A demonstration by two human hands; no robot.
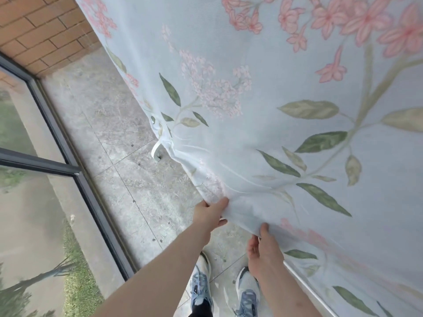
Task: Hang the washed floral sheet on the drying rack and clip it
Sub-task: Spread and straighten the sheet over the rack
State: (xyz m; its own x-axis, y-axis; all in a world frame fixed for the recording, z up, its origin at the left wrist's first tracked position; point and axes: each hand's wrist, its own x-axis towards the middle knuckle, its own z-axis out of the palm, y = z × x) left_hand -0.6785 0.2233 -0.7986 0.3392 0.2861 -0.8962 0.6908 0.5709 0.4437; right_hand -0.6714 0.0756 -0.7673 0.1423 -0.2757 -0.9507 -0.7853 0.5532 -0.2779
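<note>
The floral sheet [263, 92], pale blue-white with pink blossoms and green leaves, hangs spread across the upper right of the view. My left hand [211, 213] pinches its lower hem where the cloth bunches into folds. My right hand [263, 250] holds the same hem a little further right, thumb on the front of the fabric and fingers behind it. A white bar of the drying rack [304, 287] shows along the sheet's bottom edge at the lower right, and a white rack foot [156, 152] peeks out under the hem. No clips are visible.
Grey stone floor tiles [128, 179] lie under me, with my two blue-and-white shoes [201, 287] at the bottom. A dark-framed glass railing [68, 143] runs along the left. A brick wall [45, 28] fills the top left corner.
</note>
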